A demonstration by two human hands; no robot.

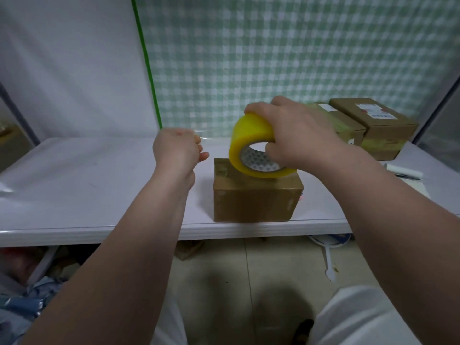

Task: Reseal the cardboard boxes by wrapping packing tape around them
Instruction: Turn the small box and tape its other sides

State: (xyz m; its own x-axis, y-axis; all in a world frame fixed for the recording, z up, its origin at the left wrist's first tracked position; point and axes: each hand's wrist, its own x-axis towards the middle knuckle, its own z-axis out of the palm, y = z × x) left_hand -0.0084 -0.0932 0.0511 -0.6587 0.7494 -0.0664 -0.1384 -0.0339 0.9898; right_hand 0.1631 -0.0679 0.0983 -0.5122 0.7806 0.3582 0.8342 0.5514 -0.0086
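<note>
- Nearest are two bare forearms, reaching from the lower corners out over the table (74,183).
- The right hand (293,135) is clamped on the yellow roll (251,148). Some fingers lie over its top and others hook into the core, probably so that the roll can turn while tape comes off.
- The left hand (176,148) is to the left of the roll and apart from it, with its fingers curled together. A faint shiny strip (202,135) at the knuckles suggests that they pinch the free end of the tape, held out level so it does not stick to itself.
- The box (256,195) stands just under the right hand, near the table edge. The low rim of the roll overlaps its top; I cannot tell if they touch.
- Behind the right hand stand two boxes (373,128) with labels, touching each other. The greenish bands on them look like tape.
- To the right of the right wrist lies a paper (405,171).
- Nothing stands between the hands and the box, so I judge the way is free for laying the strip.
- Under the table, below the right forearm, a fan (328,241) lies on the floor.
</note>
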